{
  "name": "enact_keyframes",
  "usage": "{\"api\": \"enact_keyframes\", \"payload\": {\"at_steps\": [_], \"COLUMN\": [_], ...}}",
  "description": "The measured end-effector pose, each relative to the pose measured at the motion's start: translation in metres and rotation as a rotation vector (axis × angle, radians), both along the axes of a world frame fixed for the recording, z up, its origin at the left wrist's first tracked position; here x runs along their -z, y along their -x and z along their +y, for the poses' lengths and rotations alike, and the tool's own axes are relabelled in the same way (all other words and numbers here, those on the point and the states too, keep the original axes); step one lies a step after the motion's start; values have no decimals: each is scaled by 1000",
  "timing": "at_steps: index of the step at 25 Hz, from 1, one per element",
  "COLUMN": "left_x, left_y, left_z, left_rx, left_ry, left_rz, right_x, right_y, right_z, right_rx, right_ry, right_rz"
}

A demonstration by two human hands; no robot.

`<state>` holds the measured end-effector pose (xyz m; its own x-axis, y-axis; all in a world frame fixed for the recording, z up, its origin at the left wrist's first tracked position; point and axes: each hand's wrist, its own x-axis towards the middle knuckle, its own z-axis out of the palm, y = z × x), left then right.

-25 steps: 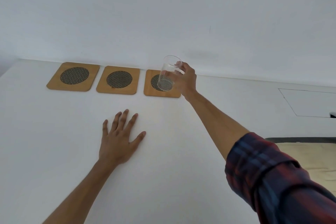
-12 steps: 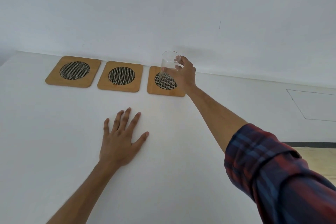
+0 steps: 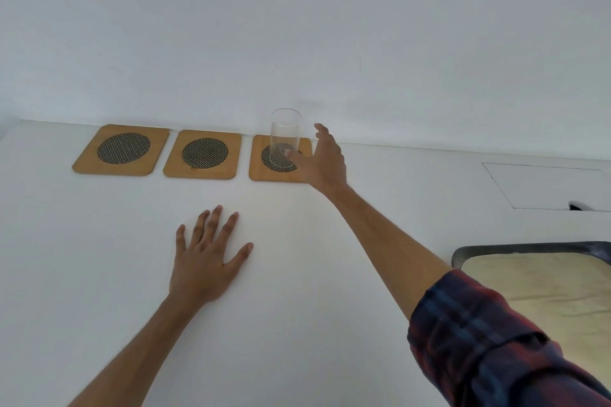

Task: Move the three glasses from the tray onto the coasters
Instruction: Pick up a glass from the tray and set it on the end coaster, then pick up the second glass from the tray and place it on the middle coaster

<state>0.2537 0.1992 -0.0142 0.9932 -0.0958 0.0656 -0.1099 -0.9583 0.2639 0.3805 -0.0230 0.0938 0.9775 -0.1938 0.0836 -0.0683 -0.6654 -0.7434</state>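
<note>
Tan coasters (image 3: pixel 120 149) with dark mesh, red-blue plaid sleeve (image 3: pixel 489 340)

There are three wooden coasters in a row on the white counter (image 3: pixel 297 324): the left coaster (image 3: pixel 120 150), the middle coaster (image 3: pixel 203 155) and the right coaster (image 3: pixel 261 168), and each one has one dark round mesh circle in it. There is just one glass (image 3: pixel 286 134) to count, and it stands on the right coaster. There are two hands, the left hand (image 3: pixel 205 261) and the right hand (image 3: pixel 325 160), one rolled-up checked sleeve (image 3: pixel 489 347), and one tray (image 3: pixel 529 247) with a pale yellow mat at the right edge.
</note>
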Motion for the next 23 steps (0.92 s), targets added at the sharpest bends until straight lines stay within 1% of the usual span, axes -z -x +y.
{"api": "enact_keyframes", "payload": {"at_steps": [2,5,10,14,16,18,21,23], "left_x": [5,2,-4,-8,-10,-11,-13,-16], "left_y": [-4,3,41,77,92,106,124,133], "left_z": [3,2,-15,-40,-57,-77,-113,-139], "left_rx": [-10,-15,-57,-77,-75,-28,46,57], "left_ry": [-12,-1,27,49,58,44,23,22], "left_rz": [37,58,76,84,99,111,102,94], "right_x": [-1,-14,-35,-42,-40,-35,-24,-19], "right_y": [15,46,106,157,183,210,248,271], "right_z": [-1,-14,-57,-107,-135,-166,-212,-246], "right_rx": [32,45,60,104,80,46,16,9], "right_ry": [44,53,70,10,-55,-105,-113,-85], "right_rz": [4,-18,-104,-154,-149,-135,-98,-75]}}
